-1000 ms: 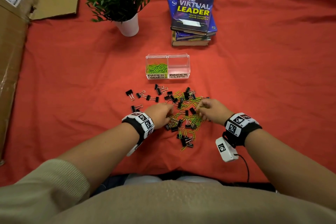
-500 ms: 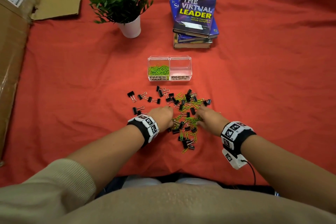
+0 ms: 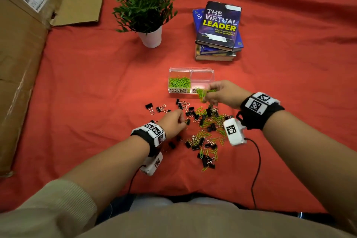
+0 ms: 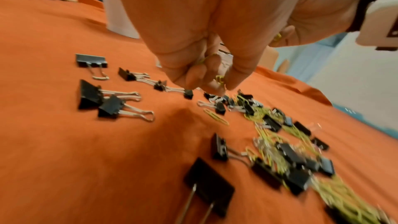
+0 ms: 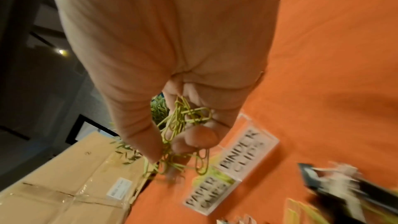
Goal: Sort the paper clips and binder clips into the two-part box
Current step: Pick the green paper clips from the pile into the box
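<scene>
A clear two-part box (image 3: 191,71) stands on the red cloth; its left part, labelled PAPER CLIPS, holds green paper clips (image 3: 179,82), and its right part, labelled BINDER CLIPS (image 5: 243,152), looks empty. My right hand (image 3: 222,92) hovers just in front of the box and grips a bunch of green paper clips (image 3: 202,92) (image 5: 183,125). Nearer me lies a mixed pile of black binder clips (image 3: 204,120) and green paper clips (image 3: 210,152). My left hand (image 3: 173,121) is over the pile's left edge, fingers curled round a few green clips (image 4: 219,78).
A potted plant (image 3: 146,11) and a stack of books (image 3: 218,31) stand behind the box. Cardboard (image 3: 23,63) lies along the left side. Loose binder clips (image 4: 116,105) are spread left of the pile.
My right hand has lifted from the pile with a bunch of green paper clips and moved forward to the box. My left hand stays at the pile's left edge.
</scene>
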The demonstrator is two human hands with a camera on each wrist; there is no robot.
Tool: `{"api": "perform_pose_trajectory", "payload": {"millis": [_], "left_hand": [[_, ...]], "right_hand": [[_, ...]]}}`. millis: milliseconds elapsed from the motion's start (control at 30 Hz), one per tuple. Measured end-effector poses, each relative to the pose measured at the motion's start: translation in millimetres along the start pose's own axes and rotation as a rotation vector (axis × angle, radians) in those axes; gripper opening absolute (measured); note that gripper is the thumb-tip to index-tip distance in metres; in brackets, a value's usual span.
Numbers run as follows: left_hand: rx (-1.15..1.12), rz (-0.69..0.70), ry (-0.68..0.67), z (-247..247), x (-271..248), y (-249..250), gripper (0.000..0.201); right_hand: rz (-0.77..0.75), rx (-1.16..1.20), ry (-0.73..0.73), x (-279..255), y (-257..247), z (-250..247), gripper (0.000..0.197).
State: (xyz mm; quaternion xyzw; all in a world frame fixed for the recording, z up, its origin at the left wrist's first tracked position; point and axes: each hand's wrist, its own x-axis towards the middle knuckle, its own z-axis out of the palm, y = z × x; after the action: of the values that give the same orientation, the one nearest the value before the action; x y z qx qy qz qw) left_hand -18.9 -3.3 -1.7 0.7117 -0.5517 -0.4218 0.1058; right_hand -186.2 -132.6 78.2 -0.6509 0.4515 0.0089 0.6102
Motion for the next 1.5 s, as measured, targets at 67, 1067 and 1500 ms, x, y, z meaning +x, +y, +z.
{"api": "perform_pose_trajectory", "payload": {"millis": [67, 1067, 1500], "left_hand": [[-0.061, 0.000, 0.020, -6.5, 0.6, -3.2, 0.010], [0.547, 0.123, 0.223, -78.0, 83.3, 39.1, 0.027], [0.448, 0.149, 0.055, 17.6, 37.3, 25.8, 0.026]], "right_hand": [[-0.044, -0.053, 0.068, 20.5, -20.6, -0.7, 0.009], [0.005, -0.579, 0.304, 9.8, 78.6, 24.4, 0.023], [0.008, -0.543, 0.326, 14.7, 96.7, 21.6, 0.022]]}}
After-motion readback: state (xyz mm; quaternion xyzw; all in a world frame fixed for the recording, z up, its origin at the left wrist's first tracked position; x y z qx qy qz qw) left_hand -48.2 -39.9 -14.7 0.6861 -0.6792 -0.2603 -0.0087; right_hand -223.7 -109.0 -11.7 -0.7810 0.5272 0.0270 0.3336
